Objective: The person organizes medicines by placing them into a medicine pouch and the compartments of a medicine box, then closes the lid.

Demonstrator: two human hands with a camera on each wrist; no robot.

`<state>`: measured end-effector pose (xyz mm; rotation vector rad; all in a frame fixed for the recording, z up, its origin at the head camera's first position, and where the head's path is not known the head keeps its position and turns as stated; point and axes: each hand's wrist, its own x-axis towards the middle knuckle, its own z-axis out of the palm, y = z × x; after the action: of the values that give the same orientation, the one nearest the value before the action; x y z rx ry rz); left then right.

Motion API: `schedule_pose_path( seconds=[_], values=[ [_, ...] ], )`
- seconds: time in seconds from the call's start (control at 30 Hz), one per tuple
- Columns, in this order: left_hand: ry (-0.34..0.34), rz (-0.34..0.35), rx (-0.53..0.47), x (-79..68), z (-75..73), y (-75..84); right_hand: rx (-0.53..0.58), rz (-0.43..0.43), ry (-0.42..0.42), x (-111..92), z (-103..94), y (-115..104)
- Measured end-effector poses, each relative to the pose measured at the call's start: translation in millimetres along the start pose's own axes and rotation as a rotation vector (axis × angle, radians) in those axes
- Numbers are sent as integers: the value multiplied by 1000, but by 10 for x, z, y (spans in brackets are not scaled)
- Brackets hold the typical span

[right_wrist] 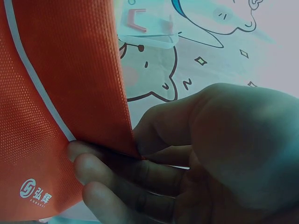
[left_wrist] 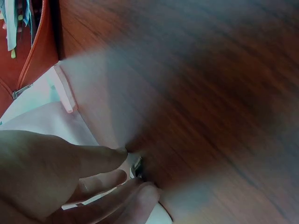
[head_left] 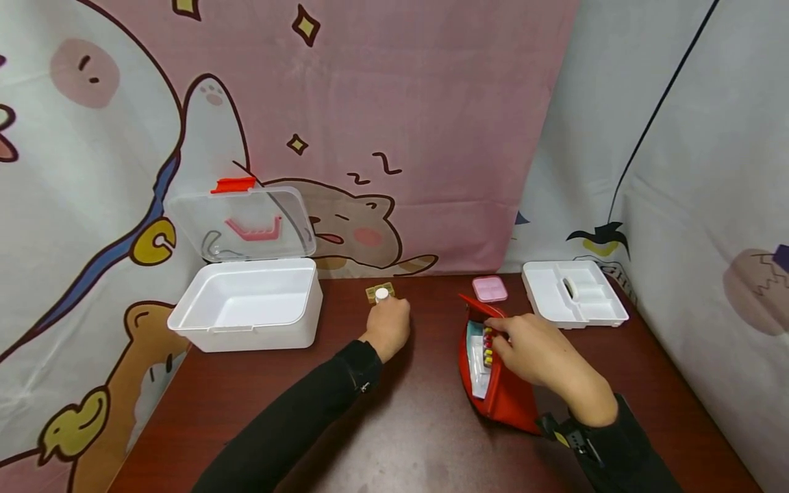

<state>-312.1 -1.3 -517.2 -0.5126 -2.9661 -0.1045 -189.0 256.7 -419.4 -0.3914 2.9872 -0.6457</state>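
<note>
My left hand point(head_left: 388, 330) is curled round a small bottle whose white cap point(head_left: 382, 294) shows above the fist; the rest is hidden by the fingers. Just behind it lies a small yellow see-through piece point(head_left: 372, 293) on the table. In the left wrist view the thumb and fingertips of the left hand point(left_wrist: 79, 172) come close together low over the wood. My right hand point(head_left: 536, 349) pinches the edge of an open red pouch point(head_left: 514, 400), thumb on one side and fingers on the other in the right wrist view. Inside the pouch are red-and-yellow capsules point(head_left: 487, 348) and white packets point(head_left: 477, 366).
An open white box point(head_left: 246, 339) with a clear lid point(head_left: 246, 222) raised against the cloth stands at the left. Behind the pouch lies a pink case point(head_left: 490, 289). A white compartment tray point(head_left: 598, 301) sits at the back right, near the cloth wall.
</note>
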Motion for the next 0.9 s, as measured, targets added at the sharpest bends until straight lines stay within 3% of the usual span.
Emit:
schedule_pose_path(
  seconds=[0.1, 0.3, 0.33, 0.4, 0.43, 0.57, 0.63, 0.9],
  values=[
    [10, 3, 6, 38, 79, -5, 5, -1, 0, -2, -1, -2],
    [-16, -6, -66, 67, 84, -6, -2, -6, -1, -3, -3, -4],
    [-33, -11, -80, 49, 27, 8, -2, -4, -4, -3, -4, -4],
    [5, 5, -63, 89, 172, -42, 1, 1, -11, -4, -6, -4],
    [11, 9, -61, 84, 173, -49, 2, 4, -15, -3, -6, -6],
    [24, 7, -60, 46, 143, -54, -2, 1, -15, 5, 0, -7],
    [-15, -7, -80, -10, -9, -4, -3, -4, -12, 8, 1, -7],
    [-34, 6, -139, -33, -43, 31, -10, -15, 5, 12, 2, -12]
  ],
)
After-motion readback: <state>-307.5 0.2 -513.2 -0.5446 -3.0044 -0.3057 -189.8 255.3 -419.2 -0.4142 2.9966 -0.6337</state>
